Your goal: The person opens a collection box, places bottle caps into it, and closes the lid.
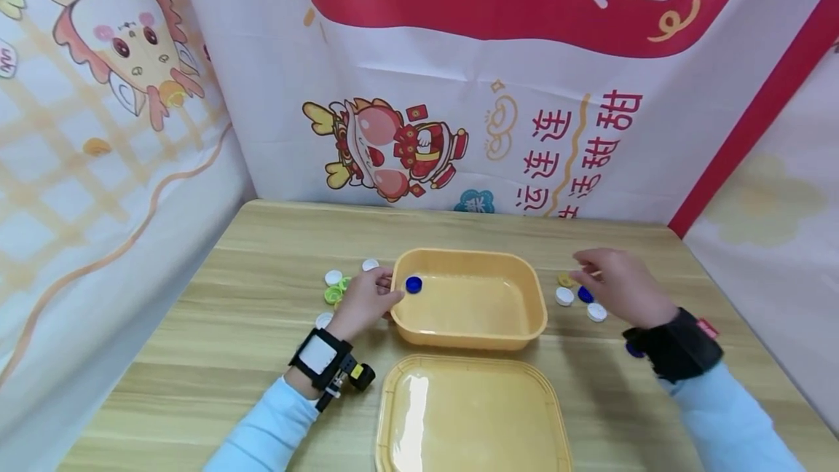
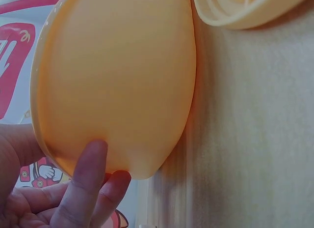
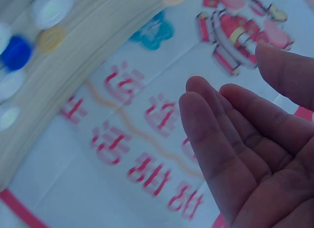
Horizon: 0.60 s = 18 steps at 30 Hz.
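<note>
Your L hand (image 1: 363,304) pinches the L end of the oblong pale-orange plastic tub (image 1: 468,304), fingers on its outer wall; keep that hold light but firm so it doesn't skid. Your R hand (image 1: 623,288) is bare: fingers together, slightly bent, thumb apart, nr the loose caps R of tub: two round white plastic caps (image 1: 564,297), a round blue plastic cap (image 1: 585,294), a round yellow plastic cap (image 1: 566,280). Prob. best to pinch one by its edge w/o nudging neighbours. Another blue cap (image 1: 414,285) lies inside, nr tub's L end. Green plastic caps (image 1: 333,295) sit L; flat pale-yellow plastic lid (image 1: 473,414) lies just your side.
</note>
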Each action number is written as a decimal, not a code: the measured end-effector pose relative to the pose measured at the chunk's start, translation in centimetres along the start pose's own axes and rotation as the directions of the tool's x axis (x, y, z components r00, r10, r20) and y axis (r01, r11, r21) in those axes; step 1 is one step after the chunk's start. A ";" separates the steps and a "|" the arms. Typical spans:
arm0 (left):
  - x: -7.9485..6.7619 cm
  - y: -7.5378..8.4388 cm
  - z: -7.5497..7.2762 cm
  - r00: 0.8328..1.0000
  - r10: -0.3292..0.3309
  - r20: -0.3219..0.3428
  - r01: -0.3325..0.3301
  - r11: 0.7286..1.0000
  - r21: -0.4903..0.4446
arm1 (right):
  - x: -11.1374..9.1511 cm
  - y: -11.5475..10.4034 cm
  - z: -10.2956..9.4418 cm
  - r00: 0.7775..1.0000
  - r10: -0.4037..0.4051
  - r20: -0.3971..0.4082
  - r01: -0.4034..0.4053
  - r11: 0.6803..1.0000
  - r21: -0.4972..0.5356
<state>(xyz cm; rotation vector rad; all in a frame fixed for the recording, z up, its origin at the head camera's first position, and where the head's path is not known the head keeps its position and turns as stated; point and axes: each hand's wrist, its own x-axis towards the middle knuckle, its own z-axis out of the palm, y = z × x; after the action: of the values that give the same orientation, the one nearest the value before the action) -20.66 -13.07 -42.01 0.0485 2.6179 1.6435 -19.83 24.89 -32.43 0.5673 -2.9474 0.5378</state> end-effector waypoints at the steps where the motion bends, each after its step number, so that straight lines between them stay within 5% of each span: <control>1: 0.0 0.0 0.0 1.000 0.003 -0.001 -0.003 1.000 0.000 | -0.4 0.9 -0.2 1.000 0.030 0.007 -0.029 1.000 -0.009; 8: -0.1 -0.1 -0.3 1.000 0.005 -0.021 -0.005 1.000 0.018 | -1.8 6.0 -0.5 0.994 0.104 0.012 -0.104 0.994 -0.045; 18: 0.2 0.1 0.4 1.000 0.015 0.009 -0.015 0.999 0.034 | -4.6 10.4 1.8 0.969 0.204 0.137 -0.199 0.979 -0.052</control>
<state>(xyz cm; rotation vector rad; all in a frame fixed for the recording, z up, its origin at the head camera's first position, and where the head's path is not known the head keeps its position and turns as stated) -20.84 -12.68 -42.13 0.0765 2.6454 1.6003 -19.54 34.88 -38.19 0.3155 -3.1651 0.4760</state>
